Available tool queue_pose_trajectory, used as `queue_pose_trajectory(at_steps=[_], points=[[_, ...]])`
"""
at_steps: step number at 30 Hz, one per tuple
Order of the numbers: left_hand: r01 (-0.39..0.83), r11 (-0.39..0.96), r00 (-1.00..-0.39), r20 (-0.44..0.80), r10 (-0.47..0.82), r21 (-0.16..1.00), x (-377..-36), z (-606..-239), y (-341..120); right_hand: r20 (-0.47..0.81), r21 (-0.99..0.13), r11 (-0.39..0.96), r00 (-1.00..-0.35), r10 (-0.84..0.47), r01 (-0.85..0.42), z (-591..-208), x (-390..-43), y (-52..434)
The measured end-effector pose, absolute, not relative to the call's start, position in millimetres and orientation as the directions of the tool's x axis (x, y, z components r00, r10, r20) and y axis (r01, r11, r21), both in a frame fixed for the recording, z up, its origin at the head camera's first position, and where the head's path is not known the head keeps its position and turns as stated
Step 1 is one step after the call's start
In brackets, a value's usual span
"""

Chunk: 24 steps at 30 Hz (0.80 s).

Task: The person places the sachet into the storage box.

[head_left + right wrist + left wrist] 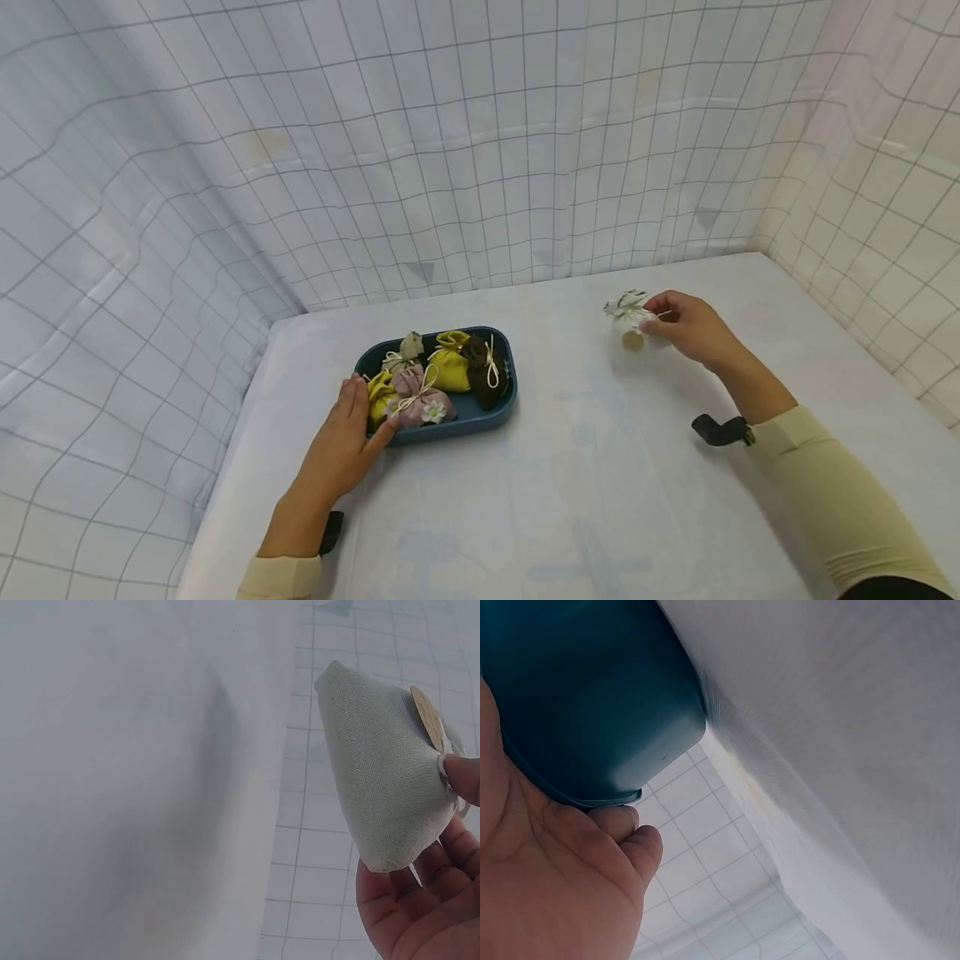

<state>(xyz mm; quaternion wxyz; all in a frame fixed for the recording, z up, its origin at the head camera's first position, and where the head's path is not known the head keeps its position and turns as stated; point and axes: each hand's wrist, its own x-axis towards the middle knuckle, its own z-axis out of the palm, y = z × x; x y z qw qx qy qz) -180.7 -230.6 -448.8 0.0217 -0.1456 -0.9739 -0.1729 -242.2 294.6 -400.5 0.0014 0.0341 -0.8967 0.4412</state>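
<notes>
Gridded white sheeting (465,150) is hanging behind a pale table (600,500) that is filling the lower frame. Left of centre, a dark blue tray (480,414) is holding several small tied pouches (448,368), with the left hand (341,446) resting straight-fingered against its near left end. Toward the upper right, the right hand (690,327) is pinching a small grey-white pouch (628,312) just above the table, well apart from the tray.

Pale yellow sleeves (840,492) cover both forearms, with black wrist straps (722,430).
</notes>
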Motion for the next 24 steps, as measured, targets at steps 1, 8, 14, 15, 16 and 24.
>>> queue_pose_trajectory(at_steps=[1,8,14,15,16,24], points=[[0.292,0.897,-0.956,0.094,0.277,0.331,-180.8,-448.9,-230.6,0.04,-0.792,0.606,-0.997,-0.065,-0.072,-399.6,-242.5,292.3],[0.292,0.898,-0.956,0.096,0.276,0.33,-180.7,-448.8,-230.4,0.066,-0.803,0.584,-0.992,-0.112,-0.119,-394.1,-247.0,273.5],[0.29,0.899,-0.957,0.093,0.274,0.329,-180.3,-449.2,-230.1,0.076,-0.808,0.57,-0.985,-0.152,-0.15,-389.6,-251.9,257.6],[0.289,0.899,-0.957,0.093,0.273,0.329,-180.3,-449.1,-230.0,0.076,-0.807,0.57,-0.984,-0.158,-0.154,-388.9,-252.5,255.1],[0.288,0.9,-0.958,0.092,0.273,0.328,-180.2,-449.0,-230.0,0.077,-0.808,0.568,-0.983,-0.165,-0.158,-388.2,-253.1,252.4],[0.284,0.902,-0.959,0.091,0.269,0.326,-179.9,-448.0,-229.6,0.075,-0.791,0.581,-0.972,-0.222,-0.194,-383.9,-257.2,227.1]])
